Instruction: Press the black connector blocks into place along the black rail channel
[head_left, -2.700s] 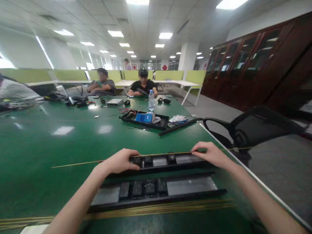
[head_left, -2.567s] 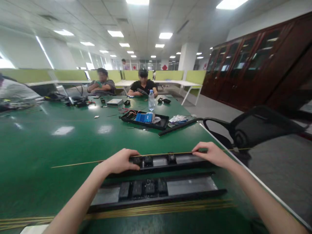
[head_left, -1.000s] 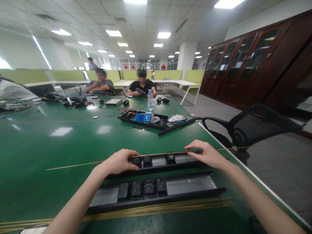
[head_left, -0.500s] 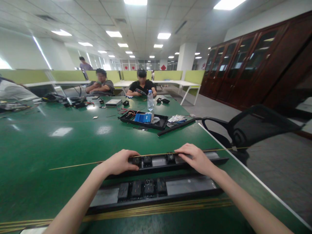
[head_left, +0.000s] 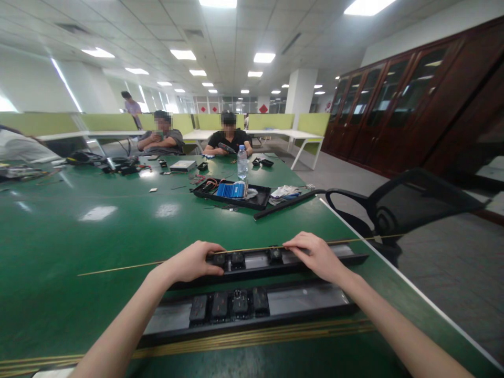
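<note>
So, the green table (head_left: 118,231) filled most of the lower view, with two black channels at six o'clock. The near channel (head_left: 305,295) had four black blocks (head_left: 219,305) sitting in it, so I'd call that placing done. The far channel (head_left: 252,273) showed three more blocks (head_left: 237,259); the left hand hid its left end. That left hand (head_left: 192,261), around seven-thirty, spanned the far channel, fingers at the far edge; couldn't tell how firmly. The right hand (head_left: 315,255), around four, had its fingertips pinched on the thin yellow rod (head_left: 254,249), which ran along that channel's far edge. The rod didn't look fixed yet, so securing it was probably still left. A rod bundle (head_left: 236,341) waited at six, closest to the wearer. Versus a second earlier, the right hand had shifted toward nine o'clock and its fingertips had closed; the left hadn't budged.
</note>
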Action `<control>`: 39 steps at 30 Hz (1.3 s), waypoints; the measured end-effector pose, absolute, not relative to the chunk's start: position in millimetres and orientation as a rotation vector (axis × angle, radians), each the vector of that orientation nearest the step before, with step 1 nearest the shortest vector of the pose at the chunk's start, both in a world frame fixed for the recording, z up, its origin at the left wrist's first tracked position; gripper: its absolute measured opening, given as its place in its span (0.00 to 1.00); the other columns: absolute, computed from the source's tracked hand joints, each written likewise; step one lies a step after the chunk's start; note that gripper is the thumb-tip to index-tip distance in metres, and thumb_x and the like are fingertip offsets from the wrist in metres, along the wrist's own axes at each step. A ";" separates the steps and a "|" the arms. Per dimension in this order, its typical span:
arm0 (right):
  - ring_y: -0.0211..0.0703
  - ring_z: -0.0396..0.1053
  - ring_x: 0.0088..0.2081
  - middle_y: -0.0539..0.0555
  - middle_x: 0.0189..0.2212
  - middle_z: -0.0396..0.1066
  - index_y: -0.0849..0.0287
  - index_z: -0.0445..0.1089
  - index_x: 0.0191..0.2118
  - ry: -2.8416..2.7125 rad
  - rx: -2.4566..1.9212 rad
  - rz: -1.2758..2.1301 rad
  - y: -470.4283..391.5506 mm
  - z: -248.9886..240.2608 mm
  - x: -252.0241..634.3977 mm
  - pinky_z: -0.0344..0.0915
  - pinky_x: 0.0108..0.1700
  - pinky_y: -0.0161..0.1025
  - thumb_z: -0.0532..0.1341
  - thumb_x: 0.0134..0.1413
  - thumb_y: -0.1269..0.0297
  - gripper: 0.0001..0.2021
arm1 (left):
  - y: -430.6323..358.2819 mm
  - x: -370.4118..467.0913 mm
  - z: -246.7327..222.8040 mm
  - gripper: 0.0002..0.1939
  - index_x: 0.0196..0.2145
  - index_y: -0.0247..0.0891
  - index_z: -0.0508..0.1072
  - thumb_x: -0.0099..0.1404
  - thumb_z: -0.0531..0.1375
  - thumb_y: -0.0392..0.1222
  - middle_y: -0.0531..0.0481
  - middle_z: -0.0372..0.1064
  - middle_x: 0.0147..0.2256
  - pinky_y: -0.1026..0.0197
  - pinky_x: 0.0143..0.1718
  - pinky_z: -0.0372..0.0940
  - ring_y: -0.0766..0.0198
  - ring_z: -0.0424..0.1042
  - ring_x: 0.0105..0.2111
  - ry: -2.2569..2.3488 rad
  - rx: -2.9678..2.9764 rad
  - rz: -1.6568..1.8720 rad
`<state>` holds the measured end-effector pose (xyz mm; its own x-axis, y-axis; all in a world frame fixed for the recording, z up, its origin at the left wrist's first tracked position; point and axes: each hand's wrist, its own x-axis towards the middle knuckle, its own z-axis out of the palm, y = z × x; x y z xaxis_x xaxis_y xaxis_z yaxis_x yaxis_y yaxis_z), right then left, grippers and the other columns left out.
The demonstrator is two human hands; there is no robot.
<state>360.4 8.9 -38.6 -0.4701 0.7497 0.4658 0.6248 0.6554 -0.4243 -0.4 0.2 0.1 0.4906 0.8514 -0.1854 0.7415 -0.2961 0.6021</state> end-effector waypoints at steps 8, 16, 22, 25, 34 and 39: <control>0.46 0.73 0.40 0.54 0.38 0.78 0.52 0.77 0.41 -2.237 -1.105 0.289 12.7 -39.2 367.4 0.68 0.46 0.45 0.58 0.63 0.63 0.09 | 0.3 -1.4 -0.3 0.27 0.51 0.41 0.76 0.54 0.65 0.51 0.50 0.77 0.47 0.60 0.46 0.67 0.53 0.75 0.45 1.295 2.095 0.231; 0.47 0.73 0.40 0.54 0.38 0.78 0.52 0.78 0.40 -2.224 -1.121 0.370 18.3 -38.3 379.3 0.69 0.44 0.44 0.58 0.62 0.60 0.11 | 0.6 -1.4 -0.3 0.27 0.51 0.41 0.76 0.54 0.65 0.51 0.50 0.77 0.47 0.60 0.46 0.67 0.53 0.75 0.45 1.308 2.113 0.211; 0.46 0.74 0.40 0.54 0.38 0.78 0.52 0.79 0.39 -2.219 -1.189 0.447 19.8 -32.9 388.2 0.68 0.45 0.43 0.59 0.61 0.58 0.11 | 0.7 -1.7 -0.2 0.26 0.51 0.42 0.76 0.54 0.65 0.51 0.51 0.78 0.47 0.61 0.45 0.67 0.53 0.75 0.44 1.317 2.127 0.222; 0.47 0.74 0.41 0.54 0.38 0.78 0.52 0.79 0.39 -2.227 -1.222 0.474 19.8 -28.6 392.6 0.68 0.46 0.44 0.59 0.60 0.57 0.11 | 1.0 -2.0 -0.7 0.26 0.50 0.42 0.77 0.54 0.65 0.51 0.51 0.78 0.45 0.61 0.44 0.67 0.54 0.76 0.43 1.314 2.123 0.220; 0.48 0.74 0.41 0.53 0.38 0.78 0.53 0.79 0.37 -2.207 -1.311 0.597 20.7 -18.2 408.1 0.67 0.45 0.43 0.60 0.58 0.54 0.12 | 1.9 -3.9 -3.3 0.26 0.51 0.41 0.76 0.55 0.65 0.52 0.51 0.78 0.45 0.62 0.42 0.67 0.55 0.76 0.42 1.312 2.127 0.220; 0.50 0.74 0.41 0.54 0.38 0.79 0.55 0.79 0.37 -2.205 -1.367 0.618 22.1 -13.4 416.6 0.67 0.47 0.43 0.61 0.56 0.53 0.14 | 2.1 -3.7 -2.7 0.26 0.51 0.41 0.76 0.54 0.66 0.51 0.51 0.78 0.46 0.62 0.44 0.67 0.55 0.75 0.43 1.303 2.128 0.226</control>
<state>416.6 22.1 -13.4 -0.3931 0.9067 0.1528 0.6950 0.4019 -0.5962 -3.7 2.1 -2.7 0.4975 0.8505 -0.1705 0.7432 -0.3166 0.5894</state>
